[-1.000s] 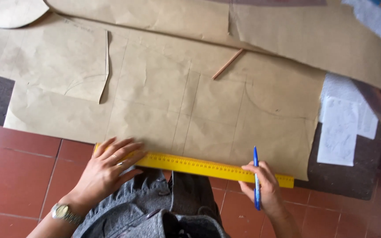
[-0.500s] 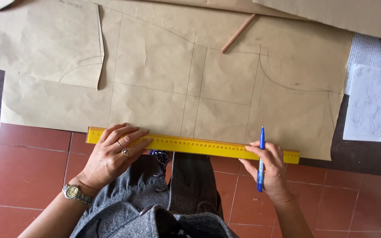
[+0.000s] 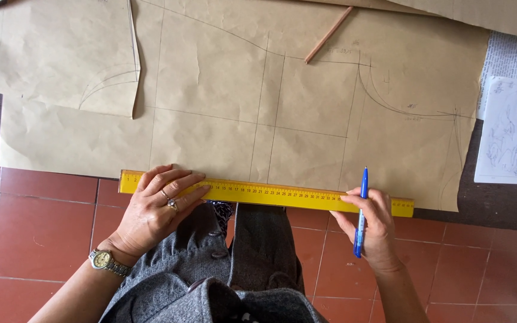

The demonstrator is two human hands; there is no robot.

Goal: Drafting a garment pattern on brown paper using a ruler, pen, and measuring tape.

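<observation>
A long yellow ruler (image 3: 270,193) lies along the near edge of a big sheet of brown pattern paper (image 3: 240,113) with pencil lines and curves on it. My left hand (image 3: 157,206), with a ring and a wristwatch, presses flat on the ruler's left part. My right hand (image 3: 371,227) holds a blue pen (image 3: 361,218), tip up at the ruler's right part, while its fingers rest on the ruler. A brown pencil (image 3: 328,34) lies loose on the paper further away.
The floor is red tile (image 3: 37,221). A second brown paper piece (image 3: 49,54) overlaps at the far left. White printed sheets (image 3: 510,128) lie on a dark mat at the right. My grey-clad knees (image 3: 252,251) are below the ruler.
The view has shifted so paper and ruler sit higher and closer. Both hands stay on the ruler; the pen tip has come up to the ruler's edge.
</observation>
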